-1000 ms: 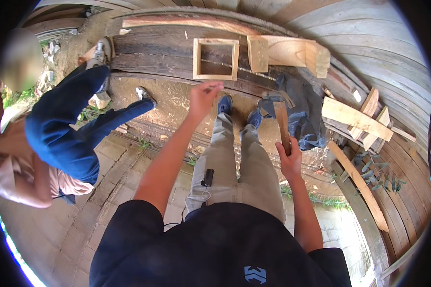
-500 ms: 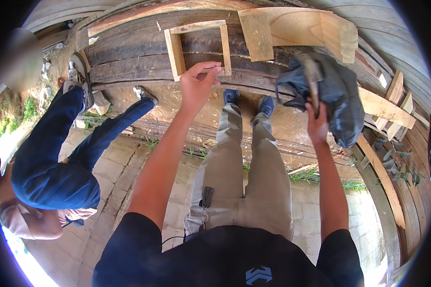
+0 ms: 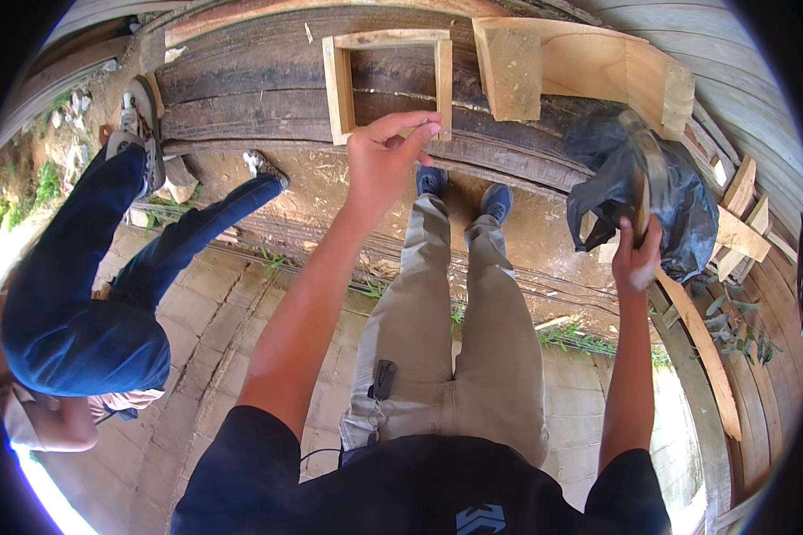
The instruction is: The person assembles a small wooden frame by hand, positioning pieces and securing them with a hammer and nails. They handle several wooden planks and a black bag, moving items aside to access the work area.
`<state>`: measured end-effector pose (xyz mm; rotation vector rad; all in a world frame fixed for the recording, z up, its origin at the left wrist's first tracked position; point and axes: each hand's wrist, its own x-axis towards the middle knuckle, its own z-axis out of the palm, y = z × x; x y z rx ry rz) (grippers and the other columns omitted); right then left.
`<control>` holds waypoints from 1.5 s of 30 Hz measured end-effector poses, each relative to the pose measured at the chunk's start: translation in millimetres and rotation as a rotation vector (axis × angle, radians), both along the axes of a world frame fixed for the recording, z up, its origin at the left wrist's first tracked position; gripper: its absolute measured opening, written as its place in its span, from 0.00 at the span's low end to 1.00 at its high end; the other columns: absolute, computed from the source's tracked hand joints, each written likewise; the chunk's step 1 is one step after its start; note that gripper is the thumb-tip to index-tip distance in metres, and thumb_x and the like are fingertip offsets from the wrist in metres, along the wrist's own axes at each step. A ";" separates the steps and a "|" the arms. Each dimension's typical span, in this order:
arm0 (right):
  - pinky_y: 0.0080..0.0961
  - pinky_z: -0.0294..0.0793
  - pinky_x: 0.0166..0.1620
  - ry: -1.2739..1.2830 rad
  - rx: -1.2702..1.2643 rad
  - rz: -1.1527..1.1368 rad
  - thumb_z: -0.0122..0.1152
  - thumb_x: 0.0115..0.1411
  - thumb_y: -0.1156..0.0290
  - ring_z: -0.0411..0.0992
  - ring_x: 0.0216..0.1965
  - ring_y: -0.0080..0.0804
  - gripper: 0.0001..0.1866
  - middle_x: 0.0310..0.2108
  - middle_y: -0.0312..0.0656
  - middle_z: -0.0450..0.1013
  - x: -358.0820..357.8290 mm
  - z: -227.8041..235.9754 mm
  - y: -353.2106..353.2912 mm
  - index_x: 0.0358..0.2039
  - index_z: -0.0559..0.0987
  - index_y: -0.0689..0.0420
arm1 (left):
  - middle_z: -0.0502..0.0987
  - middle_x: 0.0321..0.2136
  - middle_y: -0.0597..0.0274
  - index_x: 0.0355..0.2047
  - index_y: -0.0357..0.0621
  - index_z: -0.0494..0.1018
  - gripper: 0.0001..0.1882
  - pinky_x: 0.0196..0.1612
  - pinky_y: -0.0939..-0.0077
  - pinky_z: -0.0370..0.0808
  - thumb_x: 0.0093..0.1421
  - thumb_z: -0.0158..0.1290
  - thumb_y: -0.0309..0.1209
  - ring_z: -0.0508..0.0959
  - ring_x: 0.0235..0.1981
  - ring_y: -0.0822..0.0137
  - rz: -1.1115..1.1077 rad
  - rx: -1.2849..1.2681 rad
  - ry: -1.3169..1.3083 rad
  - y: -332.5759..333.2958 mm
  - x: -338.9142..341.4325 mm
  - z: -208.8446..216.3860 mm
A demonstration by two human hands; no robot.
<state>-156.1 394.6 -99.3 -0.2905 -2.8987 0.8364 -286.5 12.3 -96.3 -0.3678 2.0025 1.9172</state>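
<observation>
Two hands are busy. Left hand (image 3: 385, 160) pinches the near edge of a small square frame of pale wood (image 3: 387, 82) lying on dark planks (image 3: 241, 89). Right hand (image 3: 635, 259) is closed around a wooden-handled tool (image 3: 644, 192) over a black plastic bag (image 3: 660, 192). One careless swing could hit fingers.

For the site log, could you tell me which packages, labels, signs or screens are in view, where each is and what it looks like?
Black plastic bag: crumpled and glossy, at the right, just above the right hand, which holds a hammer against it.
No labels, signs or screens in view.
</observation>
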 end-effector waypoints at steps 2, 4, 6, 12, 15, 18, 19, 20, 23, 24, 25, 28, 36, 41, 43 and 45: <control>0.23 0.71 0.38 0.012 -0.075 0.018 0.58 0.63 0.73 0.72 0.34 0.28 0.15 0.38 0.44 0.75 0.2 30.1 -28.0 0.47 0.69 0.65 | 0.82 0.37 0.61 0.42 0.41 0.80 0.10 0.18 0.88 0.64 0.61 0.58 0.29 0.79 0.23 0.76 0.007 -0.012 -0.004 -0.3 0.7 2.5; 0.20 0.70 0.37 -0.011 -0.198 0.014 0.56 0.63 0.75 0.70 0.32 0.25 0.13 0.37 0.42 0.74 -9.4 72.6 -76.9 0.47 0.69 0.64 | 0.81 0.37 0.61 0.42 0.42 0.80 0.10 0.18 0.88 0.64 0.62 0.57 0.29 0.79 0.23 0.76 0.018 -0.034 -0.010 -0.5 4.7 4.2; 0.22 0.70 0.35 -0.076 -0.398 -0.161 0.60 0.61 0.75 0.69 0.31 0.24 0.14 0.31 0.39 0.72 7.1 87.8 -105.9 0.46 0.70 0.63 | 0.81 0.37 0.62 0.42 0.42 0.80 0.09 0.18 0.87 0.65 0.62 0.57 0.29 0.79 0.22 0.76 0.007 -0.044 0.031 -0.7 10.0 -1.5; 0.20 0.64 0.26 -0.384 -0.529 -0.142 0.61 0.62 0.70 0.61 0.22 0.18 0.13 0.22 0.34 0.66 26.9 94.4 -157.3 0.44 0.71 0.60 | 0.80 0.38 0.62 0.42 0.42 0.80 0.09 0.18 0.87 0.66 0.63 0.56 0.30 0.79 0.22 0.75 0.011 -0.067 0.050 6.3 18.7 -11.0; 0.21 0.64 0.24 -0.449 -0.490 -0.091 0.62 0.62 0.69 0.61 0.20 0.19 0.13 0.20 0.36 0.65 35.5 78.4 -159.9 0.44 0.71 0.60 | 0.79 0.37 0.63 0.43 0.42 0.77 0.10 0.19 0.86 0.66 0.65 0.53 0.32 0.79 0.22 0.75 0.043 -0.076 0.022 8.0 21.4 -6.8; 0.26 0.67 0.25 -0.510 -0.487 -0.033 0.61 0.62 0.67 0.67 0.19 0.30 0.14 0.20 0.43 0.68 39.8 65.5 -154.7 0.45 0.72 0.60 | 0.79 0.36 0.61 0.43 0.43 0.72 0.10 0.20 0.86 0.67 0.68 0.48 0.34 0.78 0.22 0.75 0.135 -0.026 0.027 3.6 23.1 -3.9; 0.27 0.68 0.26 -0.505 -0.484 -0.011 0.61 0.62 0.66 0.68 0.20 0.34 0.15 0.21 0.45 0.70 38.5 60.4 -153.0 0.45 0.72 0.60 | 0.80 0.35 0.61 0.43 0.43 0.71 0.10 0.21 0.85 0.67 0.69 0.46 0.35 0.78 0.22 0.74 0.171 -0.004 0.035 0.7 24.0 -3.7; 0.29 0.69 0.26 -0.501 -0.482 0.012 0.61 0.62 0.66 0.70 0.20 0.38 0.15 0.22 0.47 0.71 36.3 55.5 -152.7 0.45 0.72 0.59 | 0.80 0.34 0.60 0.43 0.43 0.70 0.10 0.21 0.85 0.68 0.69 0.44 0.35 0.78 0.21 0.74 0.179 0.003 0.031 -3.5 25.1 -4.9; 0.35 0.72 0.28 -0.434 -0.439 0.076 0.60 0.63 0.63 0.74 0.24 0.49 0.16 0.26 0.51 0.74 25.2 46.6 -156.7 0.46 0.72 0.58 | 0.79 0.31 0.58 0.41 0.43 0.68 0.10 0.22 0.83 0.69 0.70 0.41 0.35 0.78 0.21 0.72 0.191 -0.007 0.040 -10.9 27.6 -2.7; 0.35 0.72 0.28 -0.429 -0.416 0.072 0.60 0.63 0.62 0.74 0.24 0.49 0.16 0.26 0.51 0.74 21.2 42.6 -161.5 0.46 0.72 0.58 | 0.78 0.29 0.59 0.40 0.43 0.68 0.10 0.23 0.82 0.69 0.70 0.40 0.35 0.78 0.21 0.71 0.188 -0.031 0.053 -11.7 28.8 -0.2; 0.36 0.72 0.28 -0.427 -0.394 0.066 0.59 0.63 0.61 0.74 0.25 0.50 0.17 0.27 0.51 0.75 16.4 38.4 -167.7 0.46 0.72 0.58 | 0.77 0.27 0.59 0.39 0.43 0.67 0.10 0.23 0.81 0.70 0.70 0.39 0.35 0.78 0.21 0.70 0.184 -0.055 0.061 -11.0 28.3 2.5; 0.38 0.72 0.27 -0.390 -0.300 0.086 0.59 0.63 0.60 0.74 0.25 0.50 0.17 0.29 0.51 0.75 13.7 21.0 -177.4 0.47 0.72 0.57 | 0.68 0.19 0.65 0.34 0.43 0.66 0.09 0.21 0.81 0.64 0.68 0.37 0.31 0.72 0.17 0.73 0.311 0.122 0.090 -25.6 24.4 7.5; 0.37 0.73 0.26 -0.275 -0.358 -0.016 0.61 0.62 0.64 0.75 0.25 0.52 0.16 0.28 0.53 0.75 34.2 12.1 -188.6 0.46 0.72 0.59 | 0.56 0.17 0.72 0.25 0.47 0.58 0.14 0.19 0.78 0.59 0.61 0.51 0.35 0.55 0.16 0.78 0.418 -0.131 0.016 -84.3 -8.0 -3.6; 0.36 0.73 0.26 -0.288 -0.317 0.003 0.62 0.61 0.66 0.75 0.25 0.52 0.16 0.26 0.54 0.74 30.5 6.5 -187.6 0.46 0.72 0.60 | 0.56 0.18 0.75 0.23 0.49 0.55 0.27 0.20 0.80 0.55 0.51 0.66 0.43 0.55 0.18 0.80 0.267 -0.385 -0.033 -91.0 -24.6 -30.8; 0.36 0.73 0.25 -0.246 -0.326 -0.001 0.62 0.61 0.67 0.75 0.24 0.52 0.16 0.25 0.53 0.74 33.8 5.7 -184.5 0.46 0.72 0.60 | 0.57 0.18 0.74 0.22 0.49 0.55 0.29 0.21 0.81 0.59 0.48 0.68 0.44 0.57 0.19 0.79 0.226 -0.410 -0.041 -89.2 -30.4 -34.5; 0.36 0.72 0.25 -0.245 -0.306 0.000 0.62 0.61 0.67 0.75 0.23 0.51 0.16 0.24 0.53 0.74 35.8 5.5 -181.8 0.46 0.72 0.59 | 0.58 0.17 0.74 0.22 0.48 0.55 0.30 0.23 0.81 0.61 0.48 0.68 0.44 0.59 0.20 0.79 0.159 -0.429 0.004 -87.6 -30.4 -40.7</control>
